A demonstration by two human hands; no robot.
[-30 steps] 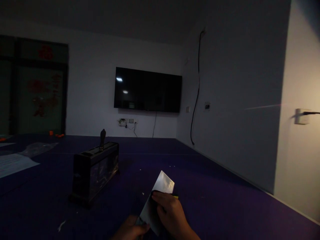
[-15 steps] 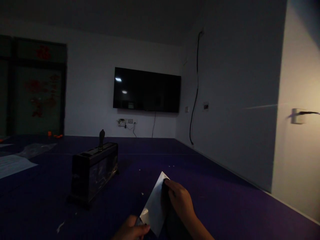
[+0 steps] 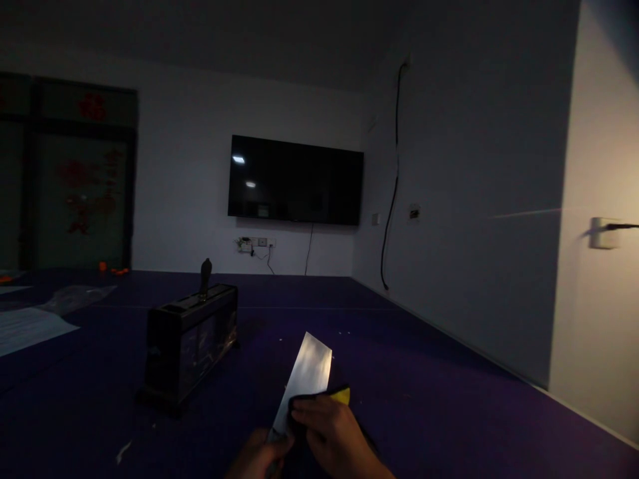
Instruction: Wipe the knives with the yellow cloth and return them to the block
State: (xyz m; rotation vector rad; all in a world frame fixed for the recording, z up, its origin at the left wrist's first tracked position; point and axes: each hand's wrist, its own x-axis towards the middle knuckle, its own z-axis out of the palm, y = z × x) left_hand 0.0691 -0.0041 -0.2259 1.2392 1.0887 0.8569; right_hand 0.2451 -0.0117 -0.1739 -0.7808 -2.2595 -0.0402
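Note:
A kitchen knife with a broad, shiny blade [image 3: 310, 367] points up and away from me, its tip end slanted. My left hand [image 3: 260, 454] is closed round its handle end at the bottom of the view; the handle is mostly hidden. Against the lower part of the blade, my right hand [image 3: 335, 429] presses a dark cloth [image 3: 303, 400] with a yellow patch showing at its right. To the left stands a black knife block [image 3: 187, 339], with one dark knife handle [image 3: 205, 274] sticking up from its top.
The purple tabletop [image 3: 439, 386] carries white scraps, one strip [image 3: 123, 452] near the front left. Papers [image 3: 34, 329] and clear plastic [image 3: 74, 298] lie at left, with small orange items [image 3: 118, 271] behind. A television [image 3: 294, 181] hangs on the far wall.
My right hand has slid with the cloth from near the blade's tip down towards the handle. The blade now shows more of its face and tilts slightly left. My left hand keeps its hold.

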